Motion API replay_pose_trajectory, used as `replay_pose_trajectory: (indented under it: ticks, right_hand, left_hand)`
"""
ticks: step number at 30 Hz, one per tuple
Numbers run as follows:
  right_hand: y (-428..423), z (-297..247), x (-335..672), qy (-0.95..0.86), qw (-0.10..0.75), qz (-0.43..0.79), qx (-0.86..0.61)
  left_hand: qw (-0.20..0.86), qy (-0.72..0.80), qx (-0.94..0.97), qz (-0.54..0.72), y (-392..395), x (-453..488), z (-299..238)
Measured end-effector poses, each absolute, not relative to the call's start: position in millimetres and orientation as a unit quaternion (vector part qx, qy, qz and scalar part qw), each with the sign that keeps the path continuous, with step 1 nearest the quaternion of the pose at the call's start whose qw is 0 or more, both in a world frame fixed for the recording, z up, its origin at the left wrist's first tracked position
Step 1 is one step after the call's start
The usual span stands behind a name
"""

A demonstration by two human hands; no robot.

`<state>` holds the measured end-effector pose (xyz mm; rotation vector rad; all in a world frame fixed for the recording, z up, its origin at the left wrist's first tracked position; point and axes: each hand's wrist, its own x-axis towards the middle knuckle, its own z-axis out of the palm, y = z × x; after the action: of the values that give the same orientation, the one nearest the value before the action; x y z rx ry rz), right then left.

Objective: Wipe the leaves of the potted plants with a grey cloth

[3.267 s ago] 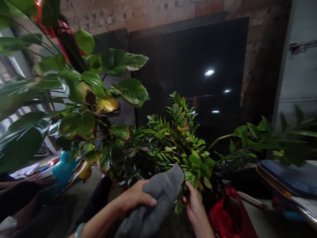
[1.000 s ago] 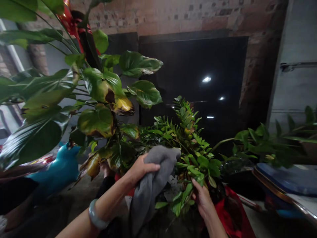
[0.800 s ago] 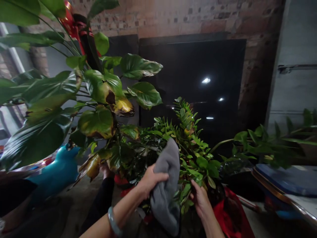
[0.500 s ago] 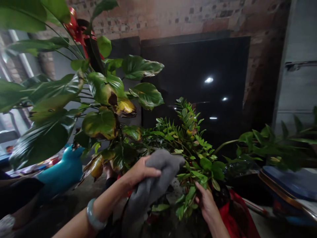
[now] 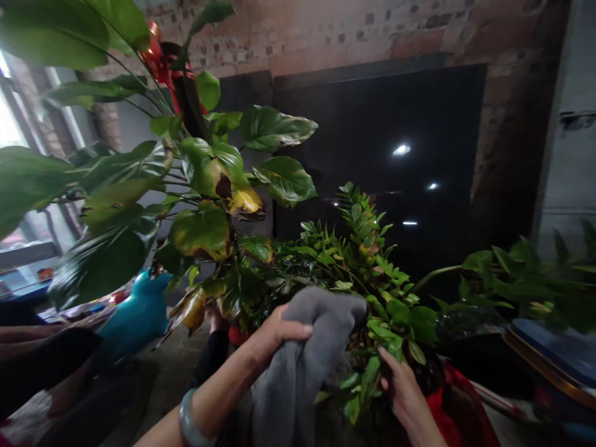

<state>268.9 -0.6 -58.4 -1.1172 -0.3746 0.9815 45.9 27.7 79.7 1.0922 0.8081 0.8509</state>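
My left hand (image 5: 279,332), with a pale bangle at the wrist, is closed around a grey cloth (image 5: 298,372). The bunched top of the cloth leans against the lower leaves of a bushy green plant (image 5: 356,236), and the rest hangs down. Lower right, my right hand (image 5: 403,388) has its fingers bent at a drooping leafy stem (image 5: 367,379) of that plant. Thumb and forefinger appear to pinch the leaves there, though the grip is partly hidden. Behind the cloth, the plant's base is out of sight.
A tall broad-leaved plant (image 5: 202,230) with yellowed, browned leaves stands left. Another person's dark sleeve (image 5: 212,357) and hand reach in beneath it. Nearby is a smooth teal object (image 5: 139,313). A red cloth-like item (image 5: 459,403) and a blue-lidded container (image 5: 554,347) are on the right.
The whole view has shifted slightly, so everything appears farther right. My left hand and the grey cloth have moved a little right. My right hand stays at the leafy stem.
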Motion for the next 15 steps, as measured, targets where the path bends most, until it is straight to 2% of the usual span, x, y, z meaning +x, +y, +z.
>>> replay_pose_trajectory:
  ticks: [2, 4, 7, 10, 13, 15]
  right_hand:
    - [-1, -56, 268, -0.156, 0.721, 0.446, -0.508]
    - [0, -54, 265, -0.149, 0.718, 0.450, -0.510]
    - [0, -49, 262, -0.143, 0.701, 0.462, -0.524]
    - [-3, -44, 263, -0.136, 0.684, 0.469, -0.542]
    - [-6, -44, 267, -0.114, 0.694, 0.481, -0.523]
    - [-5, -49, 270, -0.121, 0.713, 0.478, -0.499]
  left_hand:
    - [0.690, 0.338, 0.447, 0.458, 36, 57, 96]
    - [0.697, 0.346, 0.407, 0.478, 39, 70, 90]
    - [0.716, 0.430, 0.412, 0.364, 31, 80, 45]
    - [0.682, 0.512, 0.465, 0.237, 13, 68, 3]
    - [0.692, 0.482, 0.501, 0.197, 5, 46, 7]
    - [0.713, 0.419, 0.508, 0.240, 10, 39, 35]
